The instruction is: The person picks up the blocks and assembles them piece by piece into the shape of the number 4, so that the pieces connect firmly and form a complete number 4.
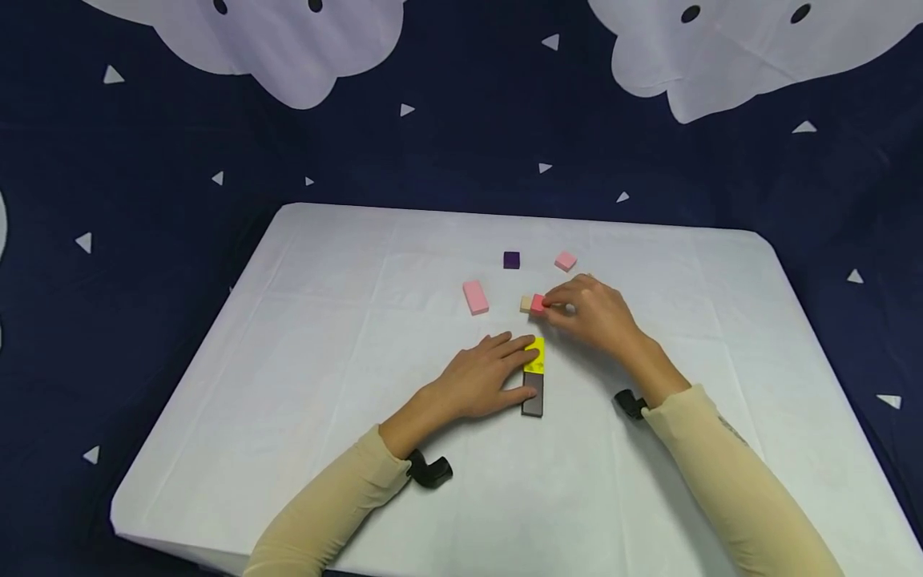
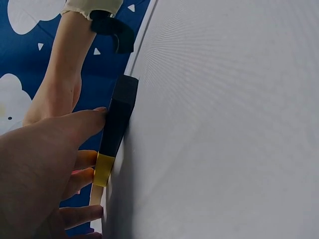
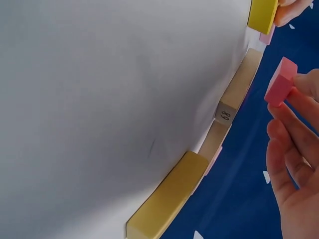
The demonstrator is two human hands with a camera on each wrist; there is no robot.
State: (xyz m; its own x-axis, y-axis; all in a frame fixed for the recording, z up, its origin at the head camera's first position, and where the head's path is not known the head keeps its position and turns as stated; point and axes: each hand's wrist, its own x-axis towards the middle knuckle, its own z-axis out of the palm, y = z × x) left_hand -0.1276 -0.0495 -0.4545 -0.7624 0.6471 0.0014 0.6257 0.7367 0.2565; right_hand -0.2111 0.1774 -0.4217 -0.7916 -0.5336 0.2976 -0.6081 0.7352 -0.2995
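Note:
My left hand (image 1: 479,373) lies with its fingers spread over a yellow block (image 1: 538,365) and a dark grey block (image 1: 532,405), which stand end to end in a line. In the left wrist view the thumb touches the dark block (image 2: 119,107) and other fingers touch the yellow block (image 2: 104,169). My right hand (image 1: 594,316) pinches a small reddish-pink block (image 1: 538,304) between thumb and fingertips. The right wrist view shows this pink block (image 3: 282,81) held off the table. A small beige block (image 1: 525,304) appears just left of it in the head view.
Behind the hands lie a long pink block (image 1: 475,297), a dark purple block (image 1: 511,260) and a small pink block (image 1: 566,261). In the right wrist view, a beige block with a handwritten number (image 3: 234,94) and a dull yellow block (image 3: 167,196) sit on the white-covered table (image 1: 288,361).

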